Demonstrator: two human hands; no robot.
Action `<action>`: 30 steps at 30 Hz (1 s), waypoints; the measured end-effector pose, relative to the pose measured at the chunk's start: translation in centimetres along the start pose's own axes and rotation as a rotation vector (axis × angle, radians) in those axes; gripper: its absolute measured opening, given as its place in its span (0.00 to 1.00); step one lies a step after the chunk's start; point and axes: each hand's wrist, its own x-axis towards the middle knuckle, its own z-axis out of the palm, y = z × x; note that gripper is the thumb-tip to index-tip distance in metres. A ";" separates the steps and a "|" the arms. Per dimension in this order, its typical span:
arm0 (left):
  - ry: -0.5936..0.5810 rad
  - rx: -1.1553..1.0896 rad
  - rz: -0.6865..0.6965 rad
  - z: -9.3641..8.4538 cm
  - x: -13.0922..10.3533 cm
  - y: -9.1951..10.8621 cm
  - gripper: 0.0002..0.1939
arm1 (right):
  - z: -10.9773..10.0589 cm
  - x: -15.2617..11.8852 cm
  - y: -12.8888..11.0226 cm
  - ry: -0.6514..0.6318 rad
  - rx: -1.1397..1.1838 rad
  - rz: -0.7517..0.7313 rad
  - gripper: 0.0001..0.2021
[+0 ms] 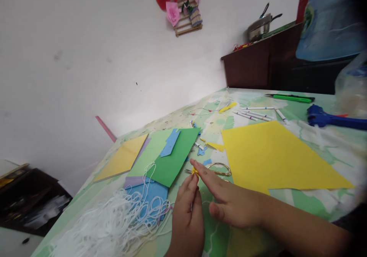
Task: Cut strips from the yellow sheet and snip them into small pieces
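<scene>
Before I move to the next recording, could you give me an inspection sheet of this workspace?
Surface: table with patterned cover, partly under yellow sheet and green sheet.
Things at hand: small yellow piece; scissors beneath the hands.
Clutter: white string pile, blue scraps, marker pens.
Hands: left hand and right hand meet at the yellow piece; grip unclear.
Cables: nothing seen.
Surroundings: white wall, dark cabinet, pan.

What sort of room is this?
Probably a room at home, used for crafts: the large yellow paper sheet, tangled heap of white string and silver metal pan suggest that.
</scene>
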 end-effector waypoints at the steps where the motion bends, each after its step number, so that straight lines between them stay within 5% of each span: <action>1: -0.006 0.002 0.003 0.0 -0.1 -0.1 0.16 | 0.0 0.0 0.0 0.005 0.001 -0.011 0.41; 11: 0.087 -0.090 -0.150 0.2 0.7 1.0 0.12 | -0.2 -0.3 0.0 -0.009 -0.009 -0.119 0.39; 19: 0.233 0.123 0.163 -0.4 1.2 0.4 0.03 | -0.5 -0.3 -0.8 0.009 -0.077 -0.080 0.26; 30: 0.147 0.114 0.205 -0.5 0.6 0.2 0.04 | 0.1 0.9 -0.3 0.369 -0.104 -0.128 0.15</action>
